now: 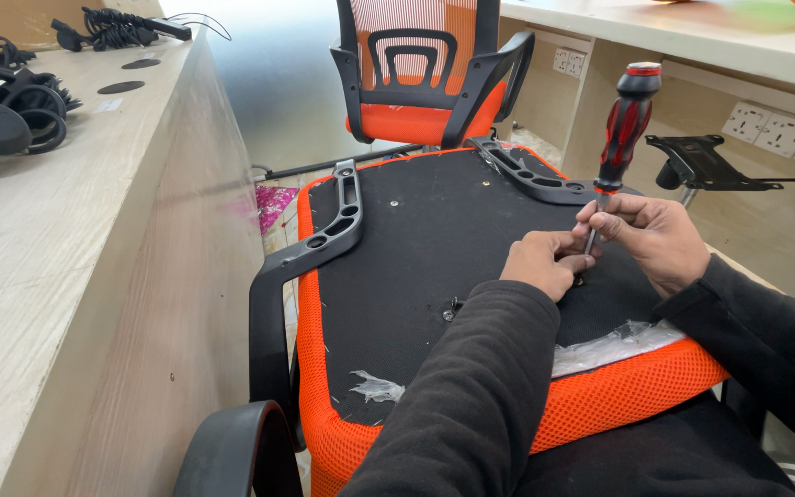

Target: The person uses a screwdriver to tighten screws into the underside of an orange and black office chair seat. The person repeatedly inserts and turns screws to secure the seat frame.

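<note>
The black underside of the seat (416, 248) lies bare between the two armrest brackets, the left armrest (324, 230) and the right armrest (531, 175) fencing its sides. The screwdriver (623, 129) stands upright near the right edge. A screw (451, 308) and plastic scrap (374, 387) lie toward the front.

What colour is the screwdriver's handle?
Red and black, on the screwdriver, seen in the head view.
</note>
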